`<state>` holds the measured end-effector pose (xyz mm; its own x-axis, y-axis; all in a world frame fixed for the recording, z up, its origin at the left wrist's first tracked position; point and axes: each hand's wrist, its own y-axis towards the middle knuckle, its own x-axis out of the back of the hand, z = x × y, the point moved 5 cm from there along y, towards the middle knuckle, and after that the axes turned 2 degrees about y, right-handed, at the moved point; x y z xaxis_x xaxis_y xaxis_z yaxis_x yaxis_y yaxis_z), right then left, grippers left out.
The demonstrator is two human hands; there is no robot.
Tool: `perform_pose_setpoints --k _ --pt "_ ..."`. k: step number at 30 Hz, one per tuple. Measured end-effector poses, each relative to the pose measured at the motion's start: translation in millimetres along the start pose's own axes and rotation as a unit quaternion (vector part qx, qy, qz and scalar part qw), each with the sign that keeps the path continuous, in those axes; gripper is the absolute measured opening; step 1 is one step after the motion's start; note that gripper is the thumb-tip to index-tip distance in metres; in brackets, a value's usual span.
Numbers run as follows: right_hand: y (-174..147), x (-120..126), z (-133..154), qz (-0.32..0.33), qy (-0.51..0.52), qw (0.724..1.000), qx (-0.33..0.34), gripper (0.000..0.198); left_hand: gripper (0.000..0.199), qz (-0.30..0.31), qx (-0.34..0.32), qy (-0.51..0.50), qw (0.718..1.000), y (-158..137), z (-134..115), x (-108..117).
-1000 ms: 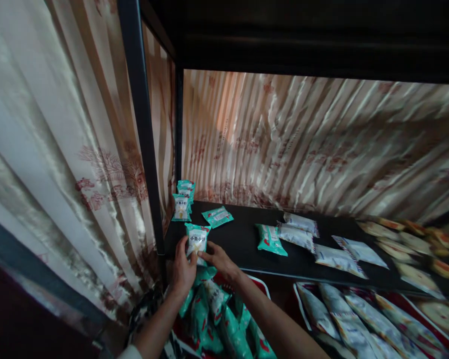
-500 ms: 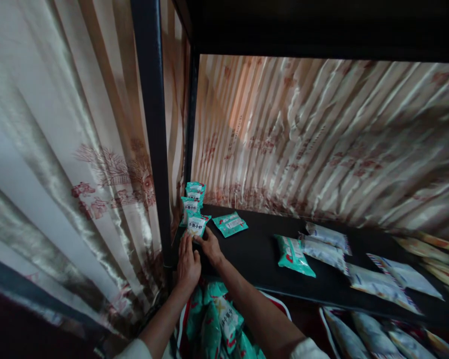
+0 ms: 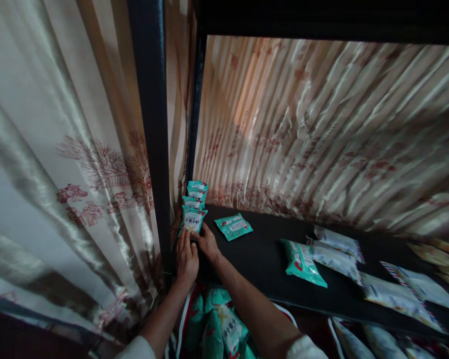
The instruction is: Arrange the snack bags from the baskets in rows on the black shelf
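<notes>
At the left end of the black shelf, a row of green-and-white snack packets (image 3: 196,188) stands one behind another. The front snack packet (image 3: 193,219) is upright with its printed face toward me. My left hand (image 3: 187,258) has its fingers together against the packet's lower front. On the packet's lower right edge, my right hand (image 3: 207,242) grips with thumb and fingers; its far fingertips are partly hidden. Just to the right, a single green packet (image 3: 235,226) lies flat on the shelf.
Another green packet (image 3: 303,263) and several pale packets (image 3: 394,294) lie further right on the shelf (image 3: 262,264). Below its front edge sits a container with green packets (image 3: 224,324). A dark post (image 3: 149,134) and a curtain (image 3: 93,164) border the left side.
The front packet has moved back and slightly left, from tilted to upright against the row, both hands moving with it. The camera view has shifted a little.
</notes>
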<state>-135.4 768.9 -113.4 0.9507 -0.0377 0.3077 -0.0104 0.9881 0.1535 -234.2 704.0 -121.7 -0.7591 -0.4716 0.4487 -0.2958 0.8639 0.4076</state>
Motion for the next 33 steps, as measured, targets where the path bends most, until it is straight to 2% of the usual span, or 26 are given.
perform_pose_setpoints --k 9,12,16,19,22,26,30,33 --pt "1 -4 2 0.018 -0.031 0.999 -0.012 0.041 0.043 -0.007 -0.018 0.038 0.999 -7 5 0" --pt "0 -3 3 0.02 -0.02 0.999 -0.02 0.047 0.042 -0.013 -0.025 0.041 0.999 -6 4 2" --pt "-6 1 5 -0.011 0.009 0.999 -0.036 0.062 0.042 -0.013 -0.017 0.042 0.999 -7 -1 4" --pt "-16 9 2 -0.042 0.021 0.998 -0.046 0.063 0.042 -0.012 -0.005 0.038 0.999 -8 -5 7" --pt "-35 24 -4 -0.07 0.014 0.996 -0.043 0.052 0.042 -0.005 0.014 0.029 0.999 -12 -12 12" --pt "-77 52 -4 -0.086 -0.022 0.996 0.0 0.038 0.037 0.031 0.028 0.042 0.998 -33 -30 17" --pt "-130 82 1 -0.078 -0.065 0.994 0.026 0.031 0.035 0.086 -0.01 0.016 0.996 -79 -57 15" --pt "-170 105 4 -0.086 -0.091 0.992 0.034 0.029 0.036 0.156 -0.043 -0.008 0.987 -123 -75 8"
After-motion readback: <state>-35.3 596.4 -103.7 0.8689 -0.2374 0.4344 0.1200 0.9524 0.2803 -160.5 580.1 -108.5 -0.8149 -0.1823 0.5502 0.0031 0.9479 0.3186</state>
